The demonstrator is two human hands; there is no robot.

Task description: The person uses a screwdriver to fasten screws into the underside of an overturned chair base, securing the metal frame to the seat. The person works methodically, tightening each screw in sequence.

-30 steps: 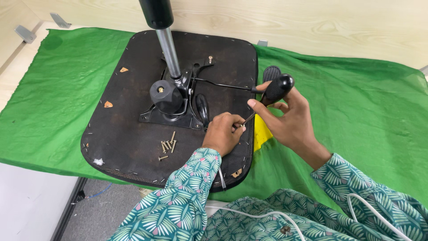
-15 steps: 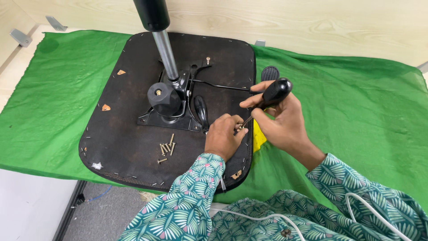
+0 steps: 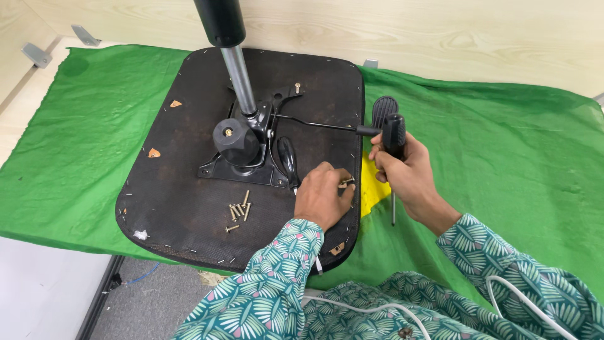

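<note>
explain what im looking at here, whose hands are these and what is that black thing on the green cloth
The view comes from a camera worn on a person's head, looking down at their own two hands. On a green cloth lies an upturned chair seat, dark underside up, with a metal mechanism and a shiny post rising from it. Loose screws lie on the seat. The left hand pinches a single screw near the seat's edge. The right hand grips a black-handled screwdriver, its shaft pointing down.
</note>
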